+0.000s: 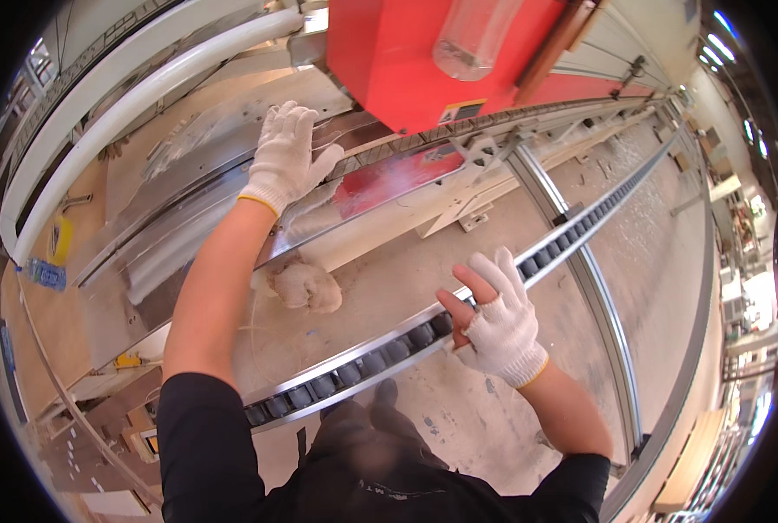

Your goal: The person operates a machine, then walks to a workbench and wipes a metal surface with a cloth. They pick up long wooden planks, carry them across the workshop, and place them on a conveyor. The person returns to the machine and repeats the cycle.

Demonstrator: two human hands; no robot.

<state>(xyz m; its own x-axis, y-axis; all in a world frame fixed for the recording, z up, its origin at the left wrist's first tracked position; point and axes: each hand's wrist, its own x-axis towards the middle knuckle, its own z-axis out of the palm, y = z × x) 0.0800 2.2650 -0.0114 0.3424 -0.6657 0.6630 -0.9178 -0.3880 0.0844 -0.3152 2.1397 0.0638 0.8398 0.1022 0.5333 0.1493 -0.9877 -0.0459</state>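
My left hand (286, 161), in a white knit glove with a yellow-edged cuff, reaches forward over a metal machine bed (197, 205). Its fingers are extended, with the thumb apart, close to a dark toothed track (372, 155); whether it touches the bed I cannot tell. My right hand (504, 327) wears a similar glove that leaves some fingertips bare. It hovers at or just above a long rail of black rollers (345, 375), fingers parted and slightly bent, and no object shows in it. Contact with the rail is unclear.
A red machine housing (376, 65) with a clear plastic container (472, 48) rises ahead. White curved pipes (136, 113) run at the left, near a yellow tape roll (61, 240) and a plastic bottle (45, 275). A pale bundle (306, 288) lies below the bed. A metal crossbar (602, 305) supports the rail.
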